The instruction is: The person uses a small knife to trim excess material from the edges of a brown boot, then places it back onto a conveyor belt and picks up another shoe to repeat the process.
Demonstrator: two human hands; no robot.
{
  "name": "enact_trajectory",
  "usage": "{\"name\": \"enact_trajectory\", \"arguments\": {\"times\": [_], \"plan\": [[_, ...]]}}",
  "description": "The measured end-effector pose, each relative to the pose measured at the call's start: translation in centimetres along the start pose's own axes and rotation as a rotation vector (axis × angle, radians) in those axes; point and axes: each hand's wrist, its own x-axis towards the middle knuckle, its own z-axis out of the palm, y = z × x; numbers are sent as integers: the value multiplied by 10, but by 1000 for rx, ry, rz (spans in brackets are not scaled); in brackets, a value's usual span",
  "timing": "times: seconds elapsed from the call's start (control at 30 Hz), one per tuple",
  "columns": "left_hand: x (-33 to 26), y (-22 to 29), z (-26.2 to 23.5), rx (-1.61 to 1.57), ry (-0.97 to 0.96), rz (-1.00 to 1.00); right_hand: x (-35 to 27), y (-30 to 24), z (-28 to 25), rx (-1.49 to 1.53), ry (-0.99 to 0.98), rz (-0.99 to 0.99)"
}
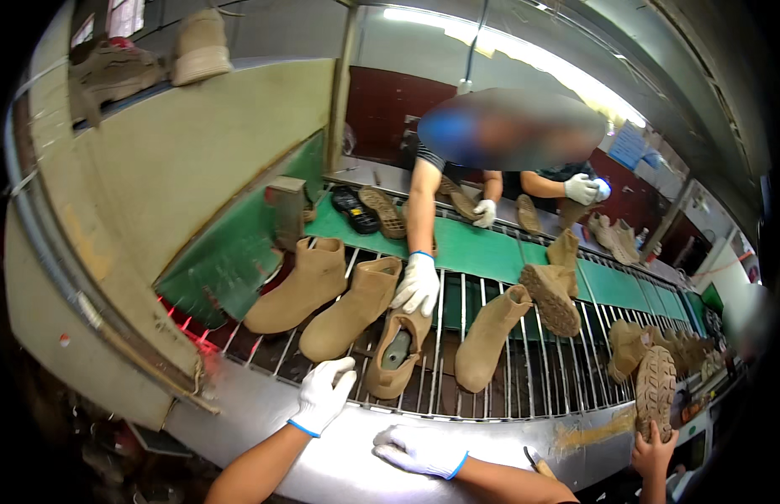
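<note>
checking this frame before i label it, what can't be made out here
- Left hand, head view: gloved, fingers spread near the tan boot; contact with it cannot be told.
- Right hand: lies flat on the metal ledge; what is under the palm is hidden.
- Far-right boots: squeezed by the fisheye rim, too small to count.
- Co-worker's gloved hand covers the boot's collar.

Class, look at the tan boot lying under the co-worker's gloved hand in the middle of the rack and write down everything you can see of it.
The tan boot is an ankle-high boot of suede-looking material. It lies on the metal bar rack, opening upward, so a grey insert shows inside it. A co-worker's white-gloved hand rests on its upper end, reaching across from the far side. Its lower end nears the rack's front edge. The left hand, also in a white glove, hovers just beside that end; whether they touch cannot be told. Similar tan boots lie on either side.
</note>
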Motion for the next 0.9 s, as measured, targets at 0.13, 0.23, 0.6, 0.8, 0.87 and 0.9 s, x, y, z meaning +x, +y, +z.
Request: {"name": "enact_trajectory", "arguments": {"times": [0.13,0.23,0.6,0.8,0.87,0.9], "plan": [[12,-3,8,-110,-45,-49,20,-5,-40,-40,124,-62],[14,-5,6,-193,-85,-124,30,-10,-83,-170,380,-115],[21,-3,-5,-142,-126,-44,141,60,-236,-230,852,251],[24,-9,-7,-92,-111,17,184,123,-291,-725,584,382],[25,-12,-5,-72,-107,70,194,162,-287,-822,522,343],[24,-16,-4,-60,-96,101,202,177,-283,-863,462,378]]}}
